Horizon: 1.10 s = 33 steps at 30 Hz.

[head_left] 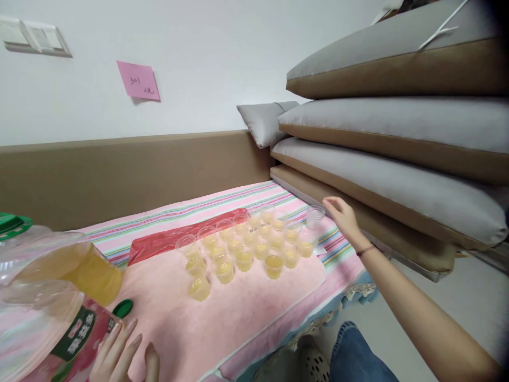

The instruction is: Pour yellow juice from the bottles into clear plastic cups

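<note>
My right hand reaches to the far right of the pink cloth, its fingers drawn together at the rim of a clear plastic cup with no juice visible in it. Exactly how the fingertips grip the rim is hard to make out. Rows of clear cups with yellow juice stand to the left of that cup. At the lower left, my left hand has its fingers apart at the side of a large bottle with a red and green label. A green cap lies just beyond these fingers.
A clear jug-like container of yellow juice and a green lid are at the left. A red plastic sheet lies behind the cups. Stacked grey and brown cushions rise at the right. A brown backrest runs along the wall.
</note>
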Tool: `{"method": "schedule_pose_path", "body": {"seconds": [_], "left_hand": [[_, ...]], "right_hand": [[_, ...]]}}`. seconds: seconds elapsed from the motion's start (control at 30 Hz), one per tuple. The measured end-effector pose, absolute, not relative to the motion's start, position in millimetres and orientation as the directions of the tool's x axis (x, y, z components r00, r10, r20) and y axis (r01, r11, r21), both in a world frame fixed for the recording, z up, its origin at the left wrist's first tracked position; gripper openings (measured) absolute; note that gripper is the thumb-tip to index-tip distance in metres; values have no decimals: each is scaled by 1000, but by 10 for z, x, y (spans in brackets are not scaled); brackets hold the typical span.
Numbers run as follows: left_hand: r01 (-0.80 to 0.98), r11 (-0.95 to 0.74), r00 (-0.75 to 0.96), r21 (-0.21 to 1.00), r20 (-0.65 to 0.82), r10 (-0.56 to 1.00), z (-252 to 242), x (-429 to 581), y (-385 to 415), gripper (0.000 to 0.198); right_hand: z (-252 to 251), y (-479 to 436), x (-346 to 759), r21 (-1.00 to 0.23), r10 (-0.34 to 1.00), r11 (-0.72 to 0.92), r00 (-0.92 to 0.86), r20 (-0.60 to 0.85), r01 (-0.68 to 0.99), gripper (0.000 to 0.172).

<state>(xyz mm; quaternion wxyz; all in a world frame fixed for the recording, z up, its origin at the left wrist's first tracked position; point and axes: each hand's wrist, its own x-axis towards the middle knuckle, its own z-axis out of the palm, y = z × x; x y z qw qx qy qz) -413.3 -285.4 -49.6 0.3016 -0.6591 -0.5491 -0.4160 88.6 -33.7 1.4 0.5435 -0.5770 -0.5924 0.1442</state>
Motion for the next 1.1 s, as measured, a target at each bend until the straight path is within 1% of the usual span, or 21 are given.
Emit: {"method": "schedule_pose_path", "body": {"seconds": [0.07, 0.2, 0.3, 0.4, 0.5, 0.57, 0.7, 0.77, 0.83, 0.97, 1.1], "left_hand": [[979, -196, 38, 64, 878, 478, -481, -4110, -2860, 20], [983, -177, 33, 52, 892, 450, -483, -4067, -2863, 24], [979, -195, 29, 61, 903, 429, -497, -4050, -2883, 29], [975, -211, 27, 72, 902, 431, -491, -4051, -2929, 33], [969, -232, 23, 84, 905, 425, -464, -4064, -2986, 36], [965, -243, 10, 102, 908, 420, -449, -4077, -3018, 39], [962, -231, -36, 148, 902, 431, -458, -4099, -3062, 41], [963, -224, -38, 151, 897, 441, -472, -4105, -3077, 40], [963, -223, -33, 148, 893, 450, -480, -4104, -3089, 40], [962, -227, -28, 151, 883, 468, -475, -4076, -3110, 40], [961, -232, -11, 150, 859, 512, -484, -3988, -3114, 38]], "right_hand": [[-70, -763, 694, -822, 857, 317, 229, 462, 474, 37], [-506, -1482, 167, -875, 937, 283, 81, 339, 393, 31], [-821, -1672, -184, -902, 963, 224, 58, 263, 369, 36], [-984, -1661, -402, -907, 971, 183, 74, 227, 379, 43], [-1023, -1635, -524, -893, 973, 157, 89, 213, 421, 49], [-1013, -1636, -584, -875, 971, 154, 93, 219, 460, 49], [-967, -1628, -690, -819, 965, 143, 106, 241, 556, 37], [-943, -1610, -733, -787, 960, 127, 125, 251, 604, 28], [-922, -1593, -764, -758, 955, 107, 146, 258, 643, 23], [-887, -1594, -801, -718, 951, 87, 157, 266, 690, 26], [-861, -1651, -852, -696, 957, 110, 112, 266, 709, 28]]}}
